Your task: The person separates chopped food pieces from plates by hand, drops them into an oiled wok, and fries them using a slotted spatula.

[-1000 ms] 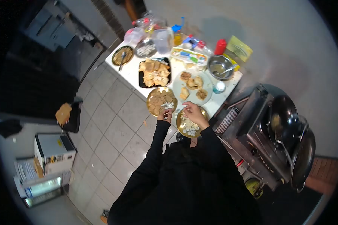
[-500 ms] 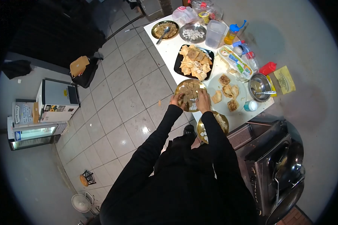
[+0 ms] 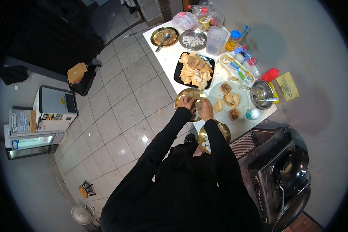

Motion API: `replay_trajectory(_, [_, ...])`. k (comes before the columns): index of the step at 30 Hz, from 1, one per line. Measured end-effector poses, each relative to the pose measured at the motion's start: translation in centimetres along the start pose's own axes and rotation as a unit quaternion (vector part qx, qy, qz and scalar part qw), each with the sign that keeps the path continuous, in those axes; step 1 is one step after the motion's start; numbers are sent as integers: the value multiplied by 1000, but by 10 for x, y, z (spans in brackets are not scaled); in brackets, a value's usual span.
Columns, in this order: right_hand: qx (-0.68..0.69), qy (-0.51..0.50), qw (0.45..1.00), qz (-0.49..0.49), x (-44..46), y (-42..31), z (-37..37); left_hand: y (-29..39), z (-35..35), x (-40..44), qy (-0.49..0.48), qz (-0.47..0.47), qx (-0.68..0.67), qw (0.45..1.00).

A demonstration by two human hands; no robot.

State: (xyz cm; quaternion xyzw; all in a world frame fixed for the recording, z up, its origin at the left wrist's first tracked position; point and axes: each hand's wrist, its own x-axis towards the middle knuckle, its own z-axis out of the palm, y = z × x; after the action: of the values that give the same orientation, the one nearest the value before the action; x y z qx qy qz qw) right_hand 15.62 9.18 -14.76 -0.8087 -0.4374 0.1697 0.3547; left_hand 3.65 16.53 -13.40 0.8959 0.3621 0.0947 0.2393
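Both hands are over a gold-coloured plate holding flat, brownish round pieces, with some pale bits among them. My left hand reaches over the plate's near left part, its fingers bent downward and closed. From the right side, my right hand comes in with fingertips curled close to the left ones. Whatever lies between the fingertips is too small and covered to make out. A second gold plate with white round pieces and pale lumps is partly under my right forearm. A pale plate with browned pastries lies right of my hands.
Beyond my hands stands a black tray heaped with fried pastries. A steel bowl with a spoon, a white-and-teal jar and an oil bottle line the right side. A stove with pans stands at lower right.
My left hand has moved further over the plate, and the two hands are closer together. The whole view has shifted slightly, with the table now lower on its near side.
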Motion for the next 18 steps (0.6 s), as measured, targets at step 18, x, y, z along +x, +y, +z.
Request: replay_trajectory(18, [170, -30, 984, 38, -7, 11, -11, -40, 27, 19, -26, 162, 93, 982])
